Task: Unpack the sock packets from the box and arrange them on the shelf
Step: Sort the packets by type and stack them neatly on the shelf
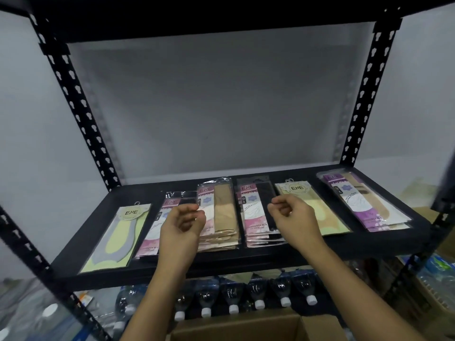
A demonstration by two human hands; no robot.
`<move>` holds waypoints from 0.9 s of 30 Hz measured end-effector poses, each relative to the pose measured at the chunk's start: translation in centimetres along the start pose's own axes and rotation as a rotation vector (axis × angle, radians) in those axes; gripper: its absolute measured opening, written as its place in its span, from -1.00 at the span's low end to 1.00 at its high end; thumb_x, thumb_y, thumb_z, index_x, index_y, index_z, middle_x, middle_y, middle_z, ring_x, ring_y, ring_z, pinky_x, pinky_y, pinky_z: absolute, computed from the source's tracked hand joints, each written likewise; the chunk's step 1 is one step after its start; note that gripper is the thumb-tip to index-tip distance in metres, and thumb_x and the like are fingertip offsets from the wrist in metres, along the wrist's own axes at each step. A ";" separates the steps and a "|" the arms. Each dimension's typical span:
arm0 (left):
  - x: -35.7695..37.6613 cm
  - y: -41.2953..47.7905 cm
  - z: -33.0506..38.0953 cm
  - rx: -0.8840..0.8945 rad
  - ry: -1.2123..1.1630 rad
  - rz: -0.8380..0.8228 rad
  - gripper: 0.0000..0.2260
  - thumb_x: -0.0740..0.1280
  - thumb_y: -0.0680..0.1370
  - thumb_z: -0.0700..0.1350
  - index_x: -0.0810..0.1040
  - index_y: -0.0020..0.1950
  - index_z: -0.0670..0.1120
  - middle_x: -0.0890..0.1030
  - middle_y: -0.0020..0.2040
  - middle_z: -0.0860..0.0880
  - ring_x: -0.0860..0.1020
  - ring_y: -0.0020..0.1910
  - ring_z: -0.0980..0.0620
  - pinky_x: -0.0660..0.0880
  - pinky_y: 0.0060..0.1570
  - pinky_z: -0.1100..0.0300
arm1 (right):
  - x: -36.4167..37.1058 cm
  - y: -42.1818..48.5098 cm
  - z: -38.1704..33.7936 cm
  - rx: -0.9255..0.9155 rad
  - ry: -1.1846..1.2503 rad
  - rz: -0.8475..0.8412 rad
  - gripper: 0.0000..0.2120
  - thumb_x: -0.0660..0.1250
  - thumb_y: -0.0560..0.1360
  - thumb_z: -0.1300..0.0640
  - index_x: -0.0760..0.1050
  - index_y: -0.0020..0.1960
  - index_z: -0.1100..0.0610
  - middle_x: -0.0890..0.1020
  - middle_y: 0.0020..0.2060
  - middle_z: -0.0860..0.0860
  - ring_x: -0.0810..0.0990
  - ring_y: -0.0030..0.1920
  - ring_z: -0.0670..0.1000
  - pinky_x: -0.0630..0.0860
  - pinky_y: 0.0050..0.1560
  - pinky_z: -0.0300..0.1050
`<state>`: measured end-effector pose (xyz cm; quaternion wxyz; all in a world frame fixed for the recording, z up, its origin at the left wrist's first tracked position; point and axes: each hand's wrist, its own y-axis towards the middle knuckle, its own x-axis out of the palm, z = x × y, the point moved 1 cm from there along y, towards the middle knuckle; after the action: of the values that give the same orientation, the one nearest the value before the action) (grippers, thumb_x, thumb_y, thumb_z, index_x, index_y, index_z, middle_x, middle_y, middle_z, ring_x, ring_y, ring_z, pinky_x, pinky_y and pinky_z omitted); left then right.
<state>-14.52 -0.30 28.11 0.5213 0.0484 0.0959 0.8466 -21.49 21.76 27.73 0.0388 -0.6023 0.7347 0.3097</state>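
Sock packets [219, 217] lie in rows on the shelf [270, 253]; both hands, left [181, 223] and right [293, 215], hover loosely curled, empty.

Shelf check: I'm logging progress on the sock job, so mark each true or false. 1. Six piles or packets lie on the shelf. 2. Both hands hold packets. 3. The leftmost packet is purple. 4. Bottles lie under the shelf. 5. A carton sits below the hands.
1. True: six on the shelf.
2. False: left hand and right hand are loosely curled, empty.
3. False: the leftmost packet is yellow-green and grey.
4. True: capped bottles.
5. True: a carton.
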 end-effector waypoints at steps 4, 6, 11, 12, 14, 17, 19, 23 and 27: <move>-3.3 0.3 -0.4 0.010 0.060 0.059 -0.86 0.41 0.52 -0.20 0.56 0.04 -0.02 0.66 -0.07 0.00 0.61 -0.05 0.07 0.46 -0.12 0.26 | 3.4 -1.1 -2.5 -0.025 0.028 -0.075 -0.87 0.38 0.47 0.10 0.57 0.00 0.10 0.60 -0.20 -0.05 0.55 -0.19 -0.09 0.50 -0.17 -0.26; -5.2 0.6 -0.6 0.016 0.092 0.099 -0.86 0.41 0.52 -0.21 0.57 0.05 -0.04 0.66 -0.08 0.01 0.61 -0.05 0.05 0.45 -0.11 0.26 | 5.3 -1.5 -3.5 -0.049 0.046 -0.103 -0.86 0.39 0.46 0.11 0.58 0.00 0.12 0.61 -0.20 -0.03 0.55 -0.21 -0.09 0.47 -0.19 -0.32; -10.7 1.4 -2.1 -0.023 0.169 0.210 -0.84 0.40 0.52 -0.23 0.56 0.05 -0.04 0.65 -0.05 0.00 0.62 -0.03 0.01 0.50 -0.10 0.20 | 10.4 -2.9 -6.1 -0.089 0.019 -0.205 -0.79 0.38 0.47 0.09 0.57 0.06 0.14 0.59 -0.14 -0.02 0.54 -0.10 -0.05 0.51 -0.01 -0.16; -11.8 1.5 -2.6 -0.037 0.192 0.238 -0.84 0.40 0.52 -0.22 0.56 0.05 -0.03 0.65 -0.04 0.01 0.62 -0.02 0.01 0.51 -0.11 0.18 | 11.4 -3.1 -6.5 -0.116 -0.020 -0.215 -0.79 0.37 0.47 0.07 0.57 0.07 0.14 0.59 -0.12 -0.03 0.53 -0.06 -0.03 0.51 0.02 -0.14; -13.7 1.7 -3.4 -0.069 0.259 0.299 -0.84 0.40 0.52 -0.18 0.55 0.06 0.00 0.64 0.00 0.04 0.61 0.02 -0.01 0.51 -0.09 0.12 | 13.3 -3.7 -7.6 -0.170 -0.141 -0.232 -0.75 0.33 0.49 0.02 0.57 0.08 0.14 0.61 -0.08 -0.02 0.50 0.04 0.01 0.48 0.07 -0.10; -16.1 1.9 -4.8 -0.095 0.432 0.384 -0.81 0.40 0.51 -0.14 0.54 0.11 0.02 0.61 0.06 0.06 0.55 0.11 -0.03 0.49 0.04 0.04 | 15.6 -4.6 -9.3 -0.222 -0.388 -0.284 -0.68 0.24 0.52 -0.06 0.55 0.11 0.14 0.63 -0.02 0.02 0.43 0.13 0.07 0.45 0.11 -0.02; -17.4 2.1 -5.6 -0.089 0.581 0.417 -0.75 0.39 0.48 -0.08 0.54 0.16 0.02 0.60 0.12 0.01 0.51 0.18 -0.07 0.49 0.16 -0.07 | 16.9 -5.2 -10.4 -0.245 -0.588 -0.341 -0.63 0.18 0.53 -0.13 0.55 0.07 0.15 0.62 -0.02 0.05 0.40 0.16 0.11 0.41 0.11 0.01; -18.7 2.4 -6.6 -0.176 0.847 0.393 -0.61 0.36 0.49 0.03 0.48 0.30 -0.01 0.52 0.25 -0.09 0.38 0.28 -0.15 0.38 0.24 -0.08 | 19.0 -6.1 -11.6 -0.233 -0.844 -0.426 -0.55 0.11 0.53 -0.21 0.55 -0.02 0.14 0.61 -0.04 0.07 0.37 0.19 0.14 0.35 0.09 0.01; -18.6 2.7 -6.9 -0.208 0.981 0.362 -0.44 0.34 0.50 0.15 0.37 0.44 -0.03 0.45 0.36 -0.09 0.31 0.36 -0.12 0.30 0.28 -0.11 | 20.2 -6.5 -12.1 -0.194 -0.961 -0.485 -0.56 0.10 0.55 -0.22 0.55 -0.02 0.11 0.62 -0.01 0.07 0.36 0.23 0.17 0.34 0.11 0.01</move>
<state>-9.72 -18.84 22.23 0.2629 -0.3895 0.2340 0.8511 -17.28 -2.26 26.08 0.3847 -0.5459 0.4424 0.5985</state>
